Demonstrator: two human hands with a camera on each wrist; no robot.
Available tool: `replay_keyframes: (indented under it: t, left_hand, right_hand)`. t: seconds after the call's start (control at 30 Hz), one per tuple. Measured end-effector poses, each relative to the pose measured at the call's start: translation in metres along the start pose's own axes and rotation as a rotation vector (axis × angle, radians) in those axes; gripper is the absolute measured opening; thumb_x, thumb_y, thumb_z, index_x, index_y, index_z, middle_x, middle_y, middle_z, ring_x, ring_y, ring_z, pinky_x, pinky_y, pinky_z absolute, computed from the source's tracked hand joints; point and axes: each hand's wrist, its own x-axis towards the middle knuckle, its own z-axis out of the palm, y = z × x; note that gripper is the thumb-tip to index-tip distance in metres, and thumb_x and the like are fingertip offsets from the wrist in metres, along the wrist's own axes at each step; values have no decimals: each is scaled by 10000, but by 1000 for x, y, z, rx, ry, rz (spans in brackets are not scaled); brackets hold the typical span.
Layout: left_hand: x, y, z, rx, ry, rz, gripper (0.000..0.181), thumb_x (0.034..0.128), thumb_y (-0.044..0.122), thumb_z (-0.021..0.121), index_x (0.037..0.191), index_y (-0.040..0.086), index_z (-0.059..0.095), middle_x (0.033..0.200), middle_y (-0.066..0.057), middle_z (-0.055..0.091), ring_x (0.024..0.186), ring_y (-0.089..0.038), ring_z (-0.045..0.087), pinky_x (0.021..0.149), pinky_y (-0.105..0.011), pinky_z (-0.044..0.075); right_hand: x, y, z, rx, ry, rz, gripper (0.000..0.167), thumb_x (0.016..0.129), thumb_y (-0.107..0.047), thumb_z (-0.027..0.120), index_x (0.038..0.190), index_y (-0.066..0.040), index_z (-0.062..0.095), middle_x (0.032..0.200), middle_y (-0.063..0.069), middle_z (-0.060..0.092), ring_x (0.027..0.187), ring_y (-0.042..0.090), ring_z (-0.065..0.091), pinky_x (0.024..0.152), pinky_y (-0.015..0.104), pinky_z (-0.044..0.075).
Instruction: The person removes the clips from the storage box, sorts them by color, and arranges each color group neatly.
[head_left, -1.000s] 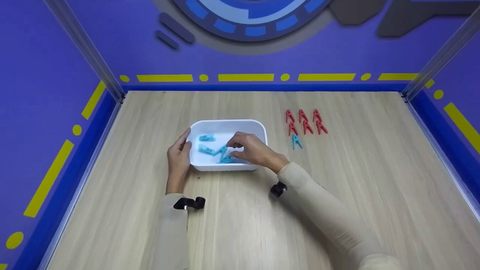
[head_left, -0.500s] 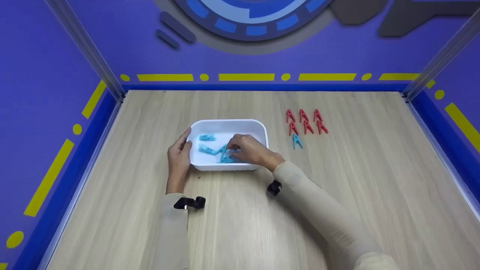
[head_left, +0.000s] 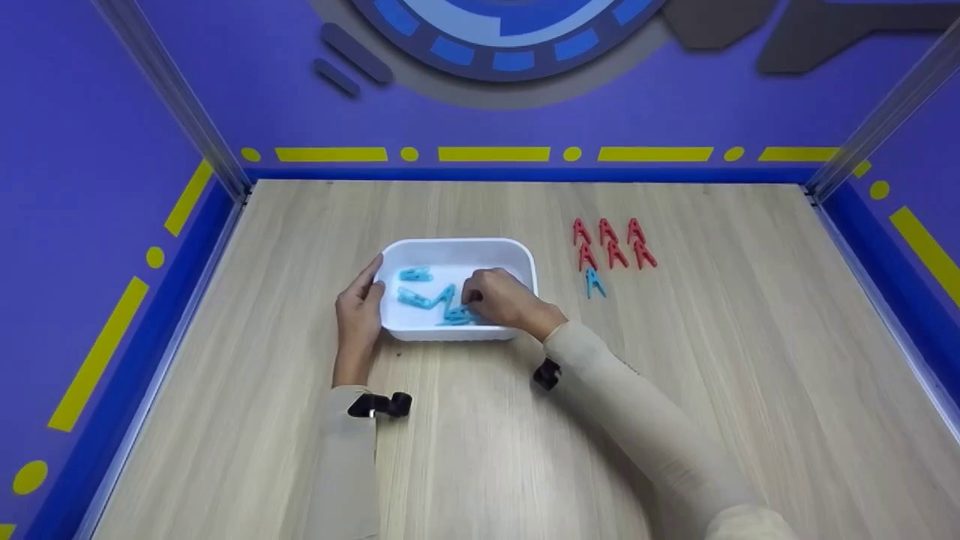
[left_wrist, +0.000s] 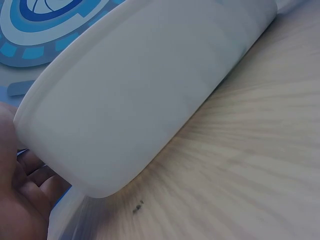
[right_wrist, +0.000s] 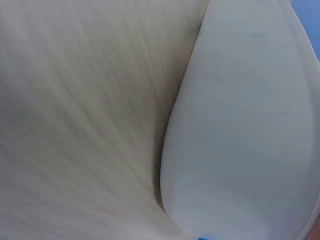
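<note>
The left hand [head_left: 358, 319] grips the left end of a white tray [head_left: 459, 335], thumb at the rim; in the left wrist view its curled fingers [left_wrist: 47, 182] lie against the tray's outer side. Inside the tray are several light-blue clips, among them one at the upper left [head_left: 415, 274], one below it [head_left: 414, 298] and one upright near the middle [head_left: 445, 297]. Fingers bent, the right hand [head_left: 504, 298] reaches into the tray's right part beside a low blue clip [head_left: 456, 318]; its fingertips are hidden. The right wrist view shows only the tray's outside [right_wrist: 240, 120].
Right of the tray, red clips [head_left: 616, 253] stand in two rows on the wooden table [head_left: 465, 435], with one blue clip [head_left: 594, 283] below the left one. Purple walls [head_left: 495, 120] with yellow marks enclose the table at the back and sides.
The right hand's thumb and fingers have drawn together and moved slightly right, uncovering more of the middle blue clips. The left hand and tray stay put.
</note>
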Motion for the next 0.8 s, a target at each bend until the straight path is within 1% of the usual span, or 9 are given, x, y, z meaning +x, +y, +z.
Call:
replay_keyframes:
  t: [0.07, 0.17, 0.23, 0.33, 0.47, 0.6, 0.7, 0.8]
  left_hand:
    - [4, -9, 0, 1, 2, 3, 443, 1082, -7, 487, 1517, 27, 559, 1593, -106, 501, 1520, -239, 402, 1247, -307, 303]
    - [6, -9, 0, -2, -1, -9, 449, 1081, -25, 473, 1525, 1, 535, 1604, -132, 479, 1531, -263, 382, 1256, -323, 289]
    - [6, -10, 0, -9, -4, -6, 449, 1082, -24, 474, 1526, 4, 534, 1604, -133, 479, 1532, -263, 380, 1257, -321, 287]
    - [5, -12, 0, -18, -4, 14, 445, 1083, -13, 487, 1521, 27, 552, 1594, -114, 498, 1525, -245, 395, 1250, -299, 294]
    - [4, -12, 1, -15, 4, 34, 437, 1076, -8, 507, 1504, 43, 581, 1573, -93, 529, 1508, -222, 424, 1236, -280, 314]
    - [4, -11, 1, 9, 3, 32, 445, 1079, 0, 501, 1514, 51, 577, 1578, -79, 529, 1511, -203, 417, 1236, -287, 320]
    - [4, -11, 0, 23, 0, 23, 450, 1085, 10, 491, 1525, 60, 569, 1588, -70, 521, 1516, -192, 409, 1239, -300, 320]
    - [4, -12, 1, 18, 1, 16, 447, 1088, 18, 491, 1525, 67, 571, 1588, -62, 521, 1514, -187, 411, 1237, -299, 323]
  right_hand:
    - [0, 0, 0, -4, 14, 35, 136, 966, 68, 683, 1016, 22, 800, 1008, 129, 768, 921, 227, 688, 913, 400, 609]
    - [-1, -1, 0, -9, 40, 88, 138, 970, 74, 672, 1028, 28, 788, 1009, 139, 746, 900, 225, 661, 898, 403, 608]
    - [-1, 0, 0, -15, 56, 101, 123, 971, 66, 678, 1026, 29, 781, 997, 136, 736, 886, 221, 653, 874, 402, 608]
    - [-2, 1, 0, -5, 67, 108, 93, 984, 6, 705, 1035, 19, 781, 987, 121, 732, 875, 211, 652, 850, 388, 606]
    - [-2, 2, -2, 9, 48, 86, 112, 978, -67, 743, 1051, 9, 782, 987, 105, 737, 875, 203, 662, 836, 377, 603]
    - [-3, 2, -5, 4, 16, 50, 174, 919, -101, 822, 1035, 20, 776, 975, 109, 735, 872, 207, 654, 833, 385, 592]
    - [-3, 1, -7, -7, -17, 20, 201, 881, -74, 843, 1033, 36, 772, 979, 117, 740, 877, 208, 635, 849, 400, 585]
    - [-4, 1, -10, -20, -49, 2, 197, 860, 9, 801, 1051, 49, 772, 1001, 127, 749, 883, 211, 621, 872, 418, 587]
